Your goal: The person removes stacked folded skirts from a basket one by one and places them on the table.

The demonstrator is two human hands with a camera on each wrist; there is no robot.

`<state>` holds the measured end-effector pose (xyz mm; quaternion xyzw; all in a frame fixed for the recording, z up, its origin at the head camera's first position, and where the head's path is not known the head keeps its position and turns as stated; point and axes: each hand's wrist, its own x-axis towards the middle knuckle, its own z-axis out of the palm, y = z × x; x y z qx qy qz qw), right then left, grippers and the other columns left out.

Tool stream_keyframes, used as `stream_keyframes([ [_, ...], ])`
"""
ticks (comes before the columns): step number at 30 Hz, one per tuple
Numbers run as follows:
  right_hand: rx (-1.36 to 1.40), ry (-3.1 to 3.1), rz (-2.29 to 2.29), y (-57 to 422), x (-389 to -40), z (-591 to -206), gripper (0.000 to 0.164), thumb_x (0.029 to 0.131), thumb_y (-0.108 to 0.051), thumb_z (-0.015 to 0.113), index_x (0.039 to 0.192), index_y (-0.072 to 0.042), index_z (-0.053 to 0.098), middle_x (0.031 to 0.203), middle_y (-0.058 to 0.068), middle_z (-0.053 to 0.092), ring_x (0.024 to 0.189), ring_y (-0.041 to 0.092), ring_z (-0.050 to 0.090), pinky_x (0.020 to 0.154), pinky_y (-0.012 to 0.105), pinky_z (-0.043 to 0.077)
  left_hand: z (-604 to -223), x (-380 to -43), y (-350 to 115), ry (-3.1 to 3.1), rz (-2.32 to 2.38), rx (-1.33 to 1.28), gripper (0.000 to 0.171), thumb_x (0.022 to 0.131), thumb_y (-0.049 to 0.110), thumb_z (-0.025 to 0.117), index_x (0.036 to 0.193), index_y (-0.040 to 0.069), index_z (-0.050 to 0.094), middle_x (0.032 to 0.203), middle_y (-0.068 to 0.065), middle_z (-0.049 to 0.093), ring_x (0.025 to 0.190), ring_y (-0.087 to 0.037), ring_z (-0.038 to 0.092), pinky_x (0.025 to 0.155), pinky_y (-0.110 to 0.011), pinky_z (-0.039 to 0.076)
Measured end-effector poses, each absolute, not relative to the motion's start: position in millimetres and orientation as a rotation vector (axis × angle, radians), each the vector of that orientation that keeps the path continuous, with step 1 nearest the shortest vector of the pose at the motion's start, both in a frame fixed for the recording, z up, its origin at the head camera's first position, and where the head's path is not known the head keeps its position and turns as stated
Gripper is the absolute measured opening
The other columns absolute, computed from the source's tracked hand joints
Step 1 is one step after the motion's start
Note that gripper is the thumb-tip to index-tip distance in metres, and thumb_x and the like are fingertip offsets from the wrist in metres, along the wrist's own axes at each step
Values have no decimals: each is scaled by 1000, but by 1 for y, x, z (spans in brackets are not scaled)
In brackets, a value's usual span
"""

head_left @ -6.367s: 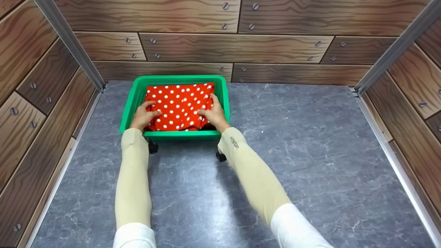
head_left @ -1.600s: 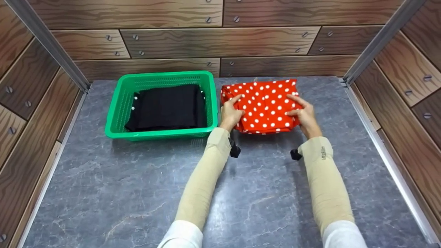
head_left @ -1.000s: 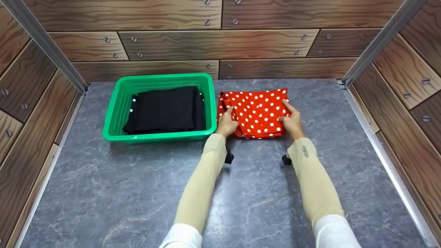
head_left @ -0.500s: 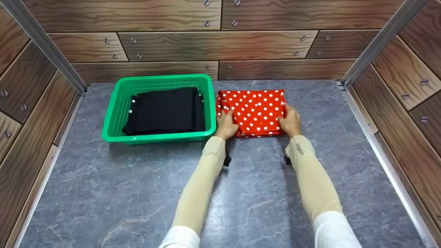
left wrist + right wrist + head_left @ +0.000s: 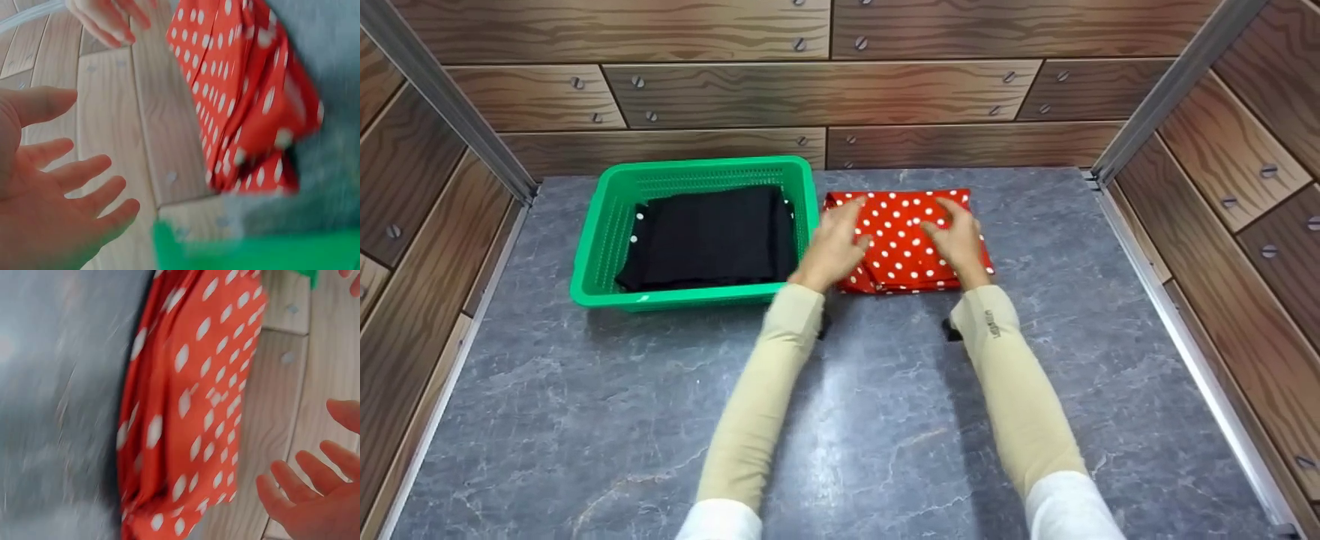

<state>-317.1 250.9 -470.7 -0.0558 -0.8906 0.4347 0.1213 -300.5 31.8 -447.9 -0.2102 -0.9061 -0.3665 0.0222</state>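
Left hand (image 5: 831,247) and right hand (image 5: 961,238) are hovering over a folded red cloth (image 5: 898,244) with white dots, each with its fingers parted and slightly bent, holding nothing. From the left wrist, the palm is showing with the thumb standing well away from the fingers, and a strip of air is separating it from the cloth; from the right wrist, that hand is likewise showing spread and apart from the fabric. The cloth is lying flat on the grey marbled tabletop (image 5: 855,465), just to the right of a green basket (image 5: 682,295), its layers stacking up along the near edge. Whether it is touching the basket's side I cannot tell, since the left hand is covering part of that gap. Inside the basket a folded black cloth (image 5: 712,236) is resting, a couple of white dots peeping out at its left edge. The person is wearing beige sleeves (image 5: 1020,394) up to the wrists, with white fabric (image 5: 1069,506) showing higher up the arms, and a small black piece (image 5: 952,330) is sticking out below the right wrist. Behind everything, a wall (image 5: 712,94) of wood-patterned planks is standing.
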Motion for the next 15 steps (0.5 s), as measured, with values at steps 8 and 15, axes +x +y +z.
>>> stream_keyframes([
  [8, -3, -2566, 1512, 202, -316, -456, 42, 93, 2, 69, 134, 10, 60, 134, 26, 61, 120, 40, 60, 98, 43, 51, -440, -299, -25, -2832, -1042, -507, 61, 102, 20, 62, 155, 2, 38, 155, -15, 44, 140, -40, 39, 113, -55, 32],
  [15, 107, -2528, 1638, 168, -314, -450, 43, 93, 2, 70, 134, 10, 60, 135, 26, 60, 123, 39, 59, 101, 41, 49, -438, -295, -63, -2870, -1068, -361, 62, 105, 26, 57, 159, 7, 33, 159, -14, 39, 144, -39, 33, 116, -56, 24],
])
